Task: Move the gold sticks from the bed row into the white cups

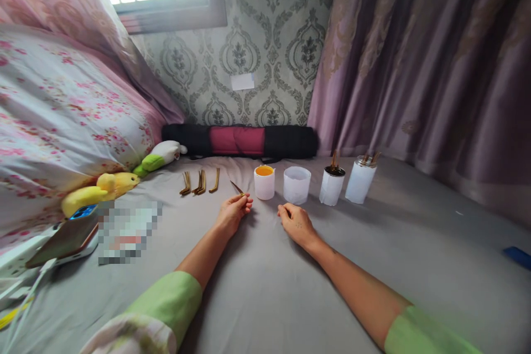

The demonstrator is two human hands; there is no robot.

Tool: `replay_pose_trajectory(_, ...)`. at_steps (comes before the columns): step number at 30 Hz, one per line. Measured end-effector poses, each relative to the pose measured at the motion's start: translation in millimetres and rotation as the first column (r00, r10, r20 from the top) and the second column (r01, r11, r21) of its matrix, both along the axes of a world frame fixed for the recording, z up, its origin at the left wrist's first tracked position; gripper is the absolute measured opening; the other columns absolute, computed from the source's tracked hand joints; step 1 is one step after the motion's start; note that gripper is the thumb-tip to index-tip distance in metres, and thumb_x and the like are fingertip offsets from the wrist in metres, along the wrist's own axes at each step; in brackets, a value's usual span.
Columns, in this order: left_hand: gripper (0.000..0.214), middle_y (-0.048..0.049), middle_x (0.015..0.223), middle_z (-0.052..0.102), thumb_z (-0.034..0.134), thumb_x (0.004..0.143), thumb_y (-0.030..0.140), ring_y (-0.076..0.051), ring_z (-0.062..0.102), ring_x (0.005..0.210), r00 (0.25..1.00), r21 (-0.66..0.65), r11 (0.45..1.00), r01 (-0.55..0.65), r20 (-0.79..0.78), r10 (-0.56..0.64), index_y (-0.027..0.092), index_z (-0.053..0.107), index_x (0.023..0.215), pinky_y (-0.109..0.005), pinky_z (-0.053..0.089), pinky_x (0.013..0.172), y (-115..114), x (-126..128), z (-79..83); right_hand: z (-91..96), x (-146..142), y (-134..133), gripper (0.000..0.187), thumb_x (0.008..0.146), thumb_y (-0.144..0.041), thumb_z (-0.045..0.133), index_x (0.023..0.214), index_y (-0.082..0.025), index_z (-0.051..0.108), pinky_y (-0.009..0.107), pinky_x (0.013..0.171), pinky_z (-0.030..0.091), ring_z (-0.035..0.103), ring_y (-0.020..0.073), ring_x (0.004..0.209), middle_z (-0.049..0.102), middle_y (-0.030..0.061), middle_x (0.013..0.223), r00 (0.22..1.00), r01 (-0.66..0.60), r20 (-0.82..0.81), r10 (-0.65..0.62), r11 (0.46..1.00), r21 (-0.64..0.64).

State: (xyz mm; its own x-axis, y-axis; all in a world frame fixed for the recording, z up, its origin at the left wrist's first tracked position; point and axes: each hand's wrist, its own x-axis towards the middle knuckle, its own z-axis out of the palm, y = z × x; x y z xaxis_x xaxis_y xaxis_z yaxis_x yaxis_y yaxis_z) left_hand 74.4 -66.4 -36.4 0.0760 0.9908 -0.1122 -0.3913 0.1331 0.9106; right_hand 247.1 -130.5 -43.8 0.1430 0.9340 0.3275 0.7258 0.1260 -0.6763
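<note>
My left hand (234, 211) rests on the grey sheet (265, 282) and pinches a thin brown stick (237, 187) that points up and to the left. My right hand (295, 222) lies beside it, fingers curled loosely, with nothing visible in it. Just beyond the hands stand a white cup with orange contents (264, 182) and an empty translucent cup (296, 184). Further right are a cup with a dark rim holding sticks (332, 185) and another white cup holding sticks (360, 178). Several brown sticks (199, 182) lie on the sheet to the left.
A black and red roll (240, 140) lies against the patterned wall. Yellow and green plush toys (102, 188) sit by a floral blanket (62, 116) at left. A phone (62, 239) rests on a power strip at the left edge. Curtains (427, 61) hang at right.
</note>
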Motion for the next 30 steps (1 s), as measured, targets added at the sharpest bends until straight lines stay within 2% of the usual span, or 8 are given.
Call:
replay_pose_trajectory(6, 0.015, -0.0079, 0.068, 0.061, 0.059, 0.07, 0.013, -0.007, 0.054, 0.052, 1.0, 0.073, 0.997, 0.002, -0.019, -0.001, 0.007, 0.058, 0.083, -0.018, 0.044, 0.047, -10.0, 3.4, -3.9, 0.4, -0.5, -1.0, 0.035, 0.081, -0.037, 0.035, 0.068, -0.018, 0.061, 0.02, 0.052, 0.031, 0.05, 0.0107, 0.054, 0.063, 0.0029, 0.064, 1.0, -0.012, -0.017, 0.012, 1.0, 0.008)
replay_pose_trajectory(13, 0.026, -0.0062, 0.067, 0.061, 0.063, 0.064, 0.022, -0.008, 0.053, 0.051, 0.997, 0.113, 0.994, -0.008, -0.079, 0.017, 0.008, 0.059, 0.086, -0.019, 0.043, 0.045, -24.6, 7.7, -1.1, 2.2, -0.6, -2.5, 0.036, 0.081, -0.038, 0.034, 0.069, -0.017, 0.061, 0.02, 0.052, 0.032, 0.051, 0.0112, 0.055, 0.062, 0.0033, 0.063, 0.999, -0.015, -0.032, 0.015, 1.0, 0.01)
replay_pose_trajectory(23, 0.031, -0.0041, 0.066, 0.06, 0.061, 0.064, 0.03, -0.009, 0.052, 0.05, 0.97, 0.23, 0.973, -0.018, -0.23, 0.073, 0.009, 0.059, 0.087, -0.019, 0.038, 0.042, -36.7, 11.4, 4.2, 2.3, 0.1, -3.1, 0.035, 0.081, -0.038, 0.034, 0.073, -0.017, 0.061, 0.02, 0.054, 0.034, 0.053, 0.0116, 0.059, 0.063, 0.0034, 0.067, 0.997, -0.036, -0.062, 0.036, 0.999, 0.004)
replay_pose_trajectory(30, 0.031, -0.0042, 0.068, 0.059, 0.057, 0.067, 0.033, -0.01, 0.051, 0.053, 0.93, 0.356, 0.934, 0.016, -0.35, 0.117, 0.011, 0.061, 0.09, -0.018, 0.039, 0.042, -36.8, 8.5, -0.1, 3.7, 0.3, -3.8, 0.034, 0.081, -0.036, 0.034, 0.074, -0.017, 0.061, 0.02, 0.055, 0.035, 0.053, 0.0114, 0.057, 0.061, 0.0028, 0.063, 0.995, -0.05, -0.09, 0.05, 0.999, 0.004)
